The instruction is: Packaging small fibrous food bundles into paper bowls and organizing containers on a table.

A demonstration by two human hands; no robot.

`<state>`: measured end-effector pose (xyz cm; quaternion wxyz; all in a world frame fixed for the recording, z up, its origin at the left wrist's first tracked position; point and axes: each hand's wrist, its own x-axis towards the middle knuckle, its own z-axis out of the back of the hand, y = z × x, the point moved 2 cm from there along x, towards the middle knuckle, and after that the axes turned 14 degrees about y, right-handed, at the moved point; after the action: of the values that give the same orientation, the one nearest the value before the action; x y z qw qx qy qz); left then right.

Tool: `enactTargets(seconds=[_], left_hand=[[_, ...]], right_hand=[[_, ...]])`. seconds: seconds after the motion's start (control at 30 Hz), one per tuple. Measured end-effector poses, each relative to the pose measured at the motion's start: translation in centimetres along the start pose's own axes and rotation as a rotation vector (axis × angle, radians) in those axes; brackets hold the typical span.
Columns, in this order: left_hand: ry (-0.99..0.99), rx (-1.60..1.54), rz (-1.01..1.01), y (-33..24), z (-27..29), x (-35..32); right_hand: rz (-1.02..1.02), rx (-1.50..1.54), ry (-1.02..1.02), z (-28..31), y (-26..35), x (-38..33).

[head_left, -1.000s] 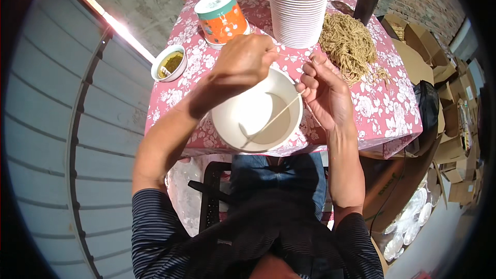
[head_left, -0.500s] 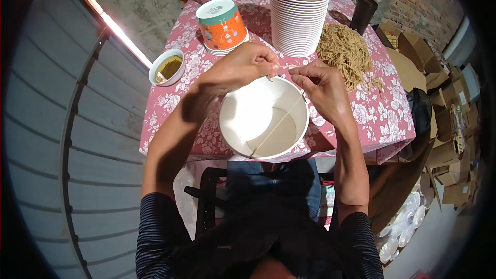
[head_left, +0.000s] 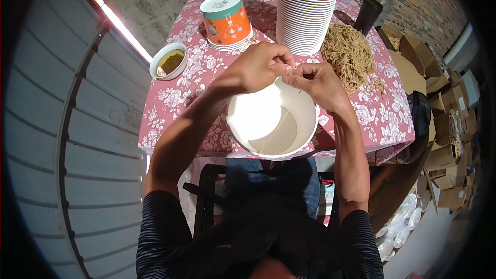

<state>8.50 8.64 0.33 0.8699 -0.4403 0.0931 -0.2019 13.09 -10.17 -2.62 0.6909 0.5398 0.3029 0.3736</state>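
Over the far rim of a white round tub [head_left: 311, 137], my two hands meet with their fingertips almost touching. My left hand [head_left: 261, 68] is closed in a pinch, and a tiny pale bit shows at its fingertips, too small to name. My right hand [head_left: 321, 87] pinches a thin tan strand [head_left: 290, 106], which runs faintly down across the tub's mouth toward the near rim. Bright light falls on the tub's inner left wall. To the right of the hands lies a heap of tan strands [head_left: 349, 57].
A tall stack of white-rimmed paper tubs [head_left: 307, 18] rises behind my hands. An upturned orange and green tub [head_left: 226, 23] stands left of it. A bowl of yellow-green liquid [head_left: 169, 62] sits at the left edge, a dark cup [head_left: 368, 15] far right. Cardboard boxes [head_left: 442, 150] fill the right side.
Both hands have shifted slightly right in the picture, and their fingertips have come closer together. The strand across the tub looks fainter and less taut.
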Motion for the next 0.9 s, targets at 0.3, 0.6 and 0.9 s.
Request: enactTargets(seconds=[0.3,0.6,0.9], left_hand=[[-0.14,0.185,0.036,-0.9,-1.0,0.2],[-0.241,0.303,0.106,-1.7,-1.5,0.3],[-0.071,-0.423,0.128,-0.7,0.4,0.7]], right_hand=[[0.075,0.02,-0.278,-1.1,-0.6,-1.0],[0.27,-0.326,-0.548,-1.5,-0.8,-1.9],[0.33,-0.535,-0.581,-1.8,-0.2,-2.6]])
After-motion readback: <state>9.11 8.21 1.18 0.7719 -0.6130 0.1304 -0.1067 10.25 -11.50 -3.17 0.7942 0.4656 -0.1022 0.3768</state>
